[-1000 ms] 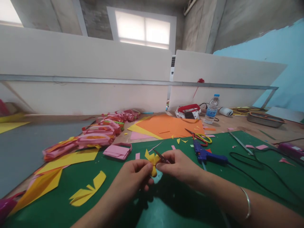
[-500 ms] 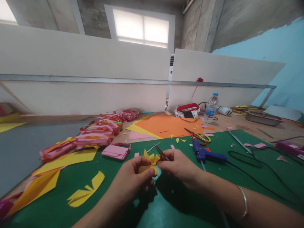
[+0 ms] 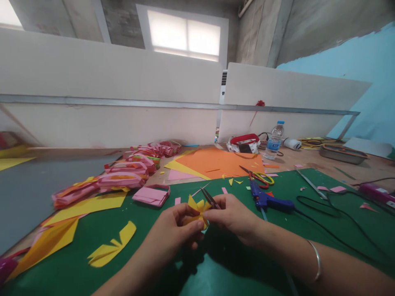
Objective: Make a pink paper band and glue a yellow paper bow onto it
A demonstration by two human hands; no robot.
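Over the green mat, my left hand [image 3: 180, 230] pinches a piece of folded yellow paper [image 3: 197, 204] between thumb and fingers. The paper is cut into pointed, petal-like flaps that spread upward. My right hand [image 3: 231, 216] holds small scissors [image 3: 210, 199], their slim dark blades pointing up and left, slightly parted. Its fingertips also press on the right side of the yellow paper. The scissor handles are hidden in the palm. On the mat to the left lies a similar yellow paper cutout [image 3: 112, 246], with spread flaps.
A blue glue gun [image 3: 268, 200] with its cord lies right of my hands, beside red-and-yellow-handled scissors [image 3: 257, 177]. Pink folded paper bags [image 3: 121, 181] line the left. Orange sheets [image 3: 212, 162] lie behind, with a water bottle [image 3: 274, 142] farther right. Paper scraps dot the green mat [image 3: 247, 263].
The yellow paper has turned slightly in my fingers, and its flaps look more spread. My right fingertips now lie farther over it; the scissors have hardly moved.
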